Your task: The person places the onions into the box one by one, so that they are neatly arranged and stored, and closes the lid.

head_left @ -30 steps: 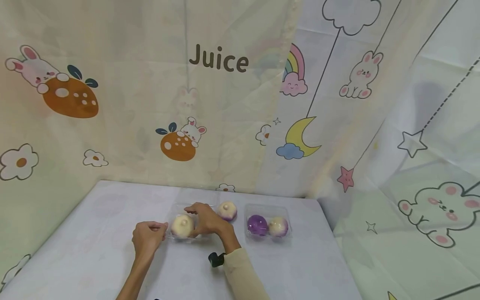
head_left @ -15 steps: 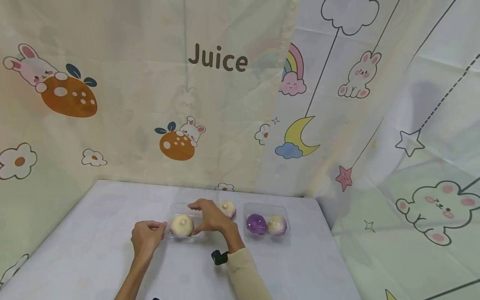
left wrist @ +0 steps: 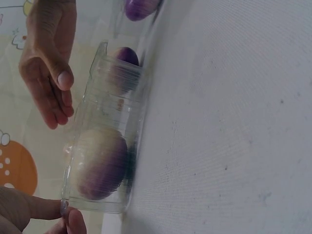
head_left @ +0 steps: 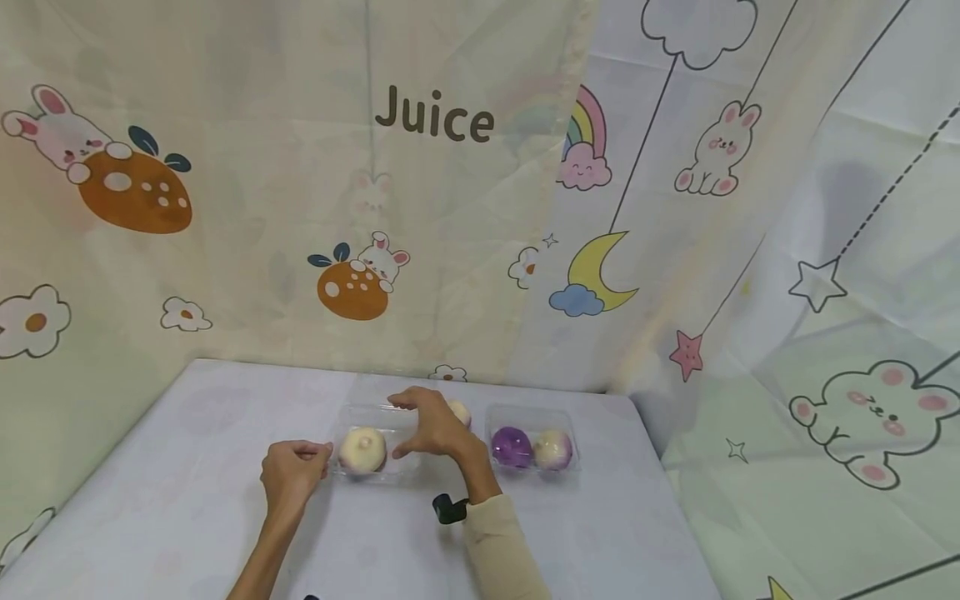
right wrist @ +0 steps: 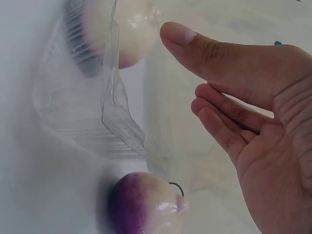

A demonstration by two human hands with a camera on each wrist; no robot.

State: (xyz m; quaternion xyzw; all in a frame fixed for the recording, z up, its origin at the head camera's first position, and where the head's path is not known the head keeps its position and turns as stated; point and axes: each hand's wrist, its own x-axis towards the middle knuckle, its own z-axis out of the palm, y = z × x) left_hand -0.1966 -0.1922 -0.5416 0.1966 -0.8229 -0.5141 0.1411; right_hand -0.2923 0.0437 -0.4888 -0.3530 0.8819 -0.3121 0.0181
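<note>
My left hand (head_left: pixel 291 471) pinches the left rim of a clear plastic clamshell box (left wrist: pixel 92 204) between thumb and fingers. In this box's left part sits a cream-and-purple turnip (head_left: pixel 362 450), its small nub facing up. My right hand (head_left: pixel 438 421) hovers over the box's right part, thumb and fingers spread apart, holding nothing. The right wrist view shows its thumb near the turnip in the box but apart from it. Another turnip (right wrist: pixel 146 204) stands on the table just outside the box, mostly hidden behind my right hand in the head view.
To the right stands a second clear plastic box (head_left: pixel 572 425) holding a purple turnip (head_left: pixel 512 447) and a cream-and-purple turnip (head_left: pixel 552 450). The white table (head_left: pixel 390 542) ends at a printed cloth backdrop (head_left: pixel 262 250). A black device (head_left: pixel 450 508) sits at my right wrist.
My right hand has drawn back to the right and slightly up, away from the turnip in the box, and now covers more of the loose turnip. My left hand keeps its pinch.
</note>
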